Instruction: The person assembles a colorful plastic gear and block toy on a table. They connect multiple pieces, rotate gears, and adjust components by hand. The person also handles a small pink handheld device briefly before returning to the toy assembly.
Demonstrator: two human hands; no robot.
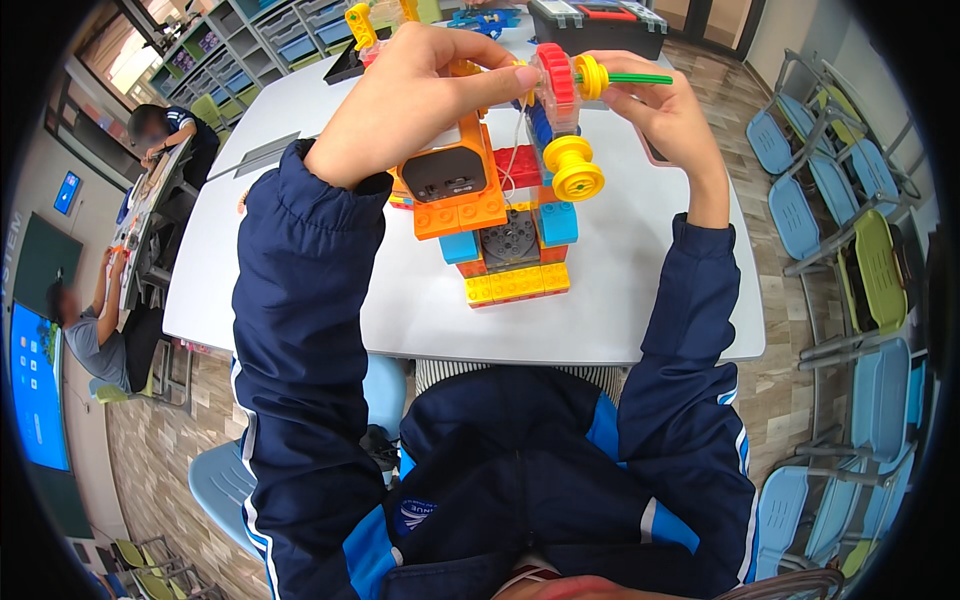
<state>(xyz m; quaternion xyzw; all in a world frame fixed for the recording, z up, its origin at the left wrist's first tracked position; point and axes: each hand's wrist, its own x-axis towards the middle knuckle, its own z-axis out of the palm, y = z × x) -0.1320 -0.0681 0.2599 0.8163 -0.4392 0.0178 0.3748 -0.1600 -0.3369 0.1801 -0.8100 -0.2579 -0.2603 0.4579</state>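
Observation:
A toy-brick model (515, 225) stands on the white table, with a yellow base, orange and blue bricks and a black-faced orange block (447, 174). My left hand (415, 95) is closed over its top, the thumb tip beside a red gear wheel (556, 72). My right hand (665, 118) pinches at a small yellow wheel (591, 77) to the right of that gear. Through this wheel a green axle (642, 78) sticks out to the right. Below the gear is a yellow spool (573, 168). A thin white string (516, 150) hangs beside it. My left fingertips are partly hidden.
On the white table (330, 290), a dark toolbox (600, 25) stands at the far edge, near blue parts (484, 22). A yellow brick piece (362, 25) shows beyond my left hand. Chairs (880, 270) line the right side. Two people sit at a table on the left.

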